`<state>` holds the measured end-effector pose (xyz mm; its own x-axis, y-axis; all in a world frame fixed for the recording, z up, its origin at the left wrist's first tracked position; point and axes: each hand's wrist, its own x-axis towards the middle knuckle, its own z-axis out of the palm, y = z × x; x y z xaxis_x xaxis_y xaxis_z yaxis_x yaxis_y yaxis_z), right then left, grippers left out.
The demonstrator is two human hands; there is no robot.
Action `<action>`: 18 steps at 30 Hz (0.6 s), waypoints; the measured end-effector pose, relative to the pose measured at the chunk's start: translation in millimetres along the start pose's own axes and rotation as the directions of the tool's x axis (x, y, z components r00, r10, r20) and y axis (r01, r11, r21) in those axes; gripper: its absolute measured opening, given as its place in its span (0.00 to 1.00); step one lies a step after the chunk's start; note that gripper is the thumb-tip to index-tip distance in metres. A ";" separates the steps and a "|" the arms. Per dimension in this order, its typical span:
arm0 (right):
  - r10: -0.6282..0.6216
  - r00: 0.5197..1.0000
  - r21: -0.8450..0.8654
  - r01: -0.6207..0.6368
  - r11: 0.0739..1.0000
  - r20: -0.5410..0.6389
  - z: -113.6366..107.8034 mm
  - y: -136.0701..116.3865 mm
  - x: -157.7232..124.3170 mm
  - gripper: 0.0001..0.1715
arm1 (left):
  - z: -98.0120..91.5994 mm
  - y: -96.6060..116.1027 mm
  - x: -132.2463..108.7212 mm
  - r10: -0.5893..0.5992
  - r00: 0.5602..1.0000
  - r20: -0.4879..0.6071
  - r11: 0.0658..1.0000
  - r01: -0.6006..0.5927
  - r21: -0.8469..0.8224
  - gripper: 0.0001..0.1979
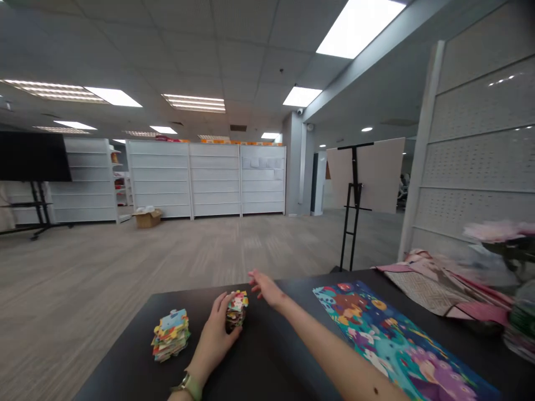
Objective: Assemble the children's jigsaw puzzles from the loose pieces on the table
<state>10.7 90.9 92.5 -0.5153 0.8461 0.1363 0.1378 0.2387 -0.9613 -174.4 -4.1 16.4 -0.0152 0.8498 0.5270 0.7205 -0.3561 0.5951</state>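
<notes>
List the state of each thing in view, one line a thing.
Small puzzle-piece stack, held upright
Left hand, curled around that stack
Right hand, open, fingers spread, just past that stack
Larger puzzle-piece stack, lying loose on the table
Colourful puzzle picture, lying flat
Patterned cloth, rumpled
Cardboard box, open on the floor

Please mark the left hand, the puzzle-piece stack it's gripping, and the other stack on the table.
Left hand [215,334], head view, back of the hand.
Held puzzle-piece stack [236,311], head view, middle of its side.
Other puzzle-piece stack [170,335], head view, middle of its side.
</notes>
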 end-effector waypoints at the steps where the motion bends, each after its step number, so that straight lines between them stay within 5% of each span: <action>1: -0.012 0.999 -0.064 0.009 0.998 -0.039 -16.8 -1.8 -10.2 0.24 | -0.6 -1.3 -0.1 0.005 1.000 0.005 1.000 -0.005 0.009 0.36; 6: -0.016 0.992 -0.466 -0.043 0.884 -0.122 -147.0 8.0 -113.1 0.29 | -3.5 -14.8 0.7 0.031 0.999 0.021 0.999 -0.031 0.016 0.34; 9: 0.065 0.964 -0.655 -0.224 0.722 -0.258 -227.5 27.2 -198.6 0.32 | -4.3 -30.7 2.2 0.093 0.995 0.020 0.991 -0.095 0.094 0.35; 11: 0.132 0.917 -0.711 -0.376 0.594 -0.375 -261.8 42.5 -247.9 0.40 | -5.4 -33.2 2.6 0.128 0.992 0.015 0.978 -0.128 0.162 0.37; 14: 0.187 0.872 -0.751 -0.485 0.448 -0.451 -274.4 65.5 -290.9 0.44 | -7.9 -5.3 -2.7 0.190 0.975 -0.115 0.943 -0.148 0.298 0.42; 16: 0.187 0.862 -0.770 -0.505 0.389 -0.471 -260.1 76.5 -296.5 0.44 | -4.4 34.5 -12.6 0.269 0.927 -0.262 0.925 -0.173 0.339 0.40; 18: 0.170 0.859 -0.782 -0.511 0.356 -0.483 -233.1 80.3 -287.8 0.45 | 8.8 81.7 -27.2 0.310 0.910 -0.274 0.926 -0.225 0.303 0.36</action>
<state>367.2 -22.4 32.0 -0.0100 0.9975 0.0693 0.9741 0.0254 -0.2247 -109.0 -52.9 45.3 0.0198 0.5565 0.8306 0.8807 -0.4030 0.2491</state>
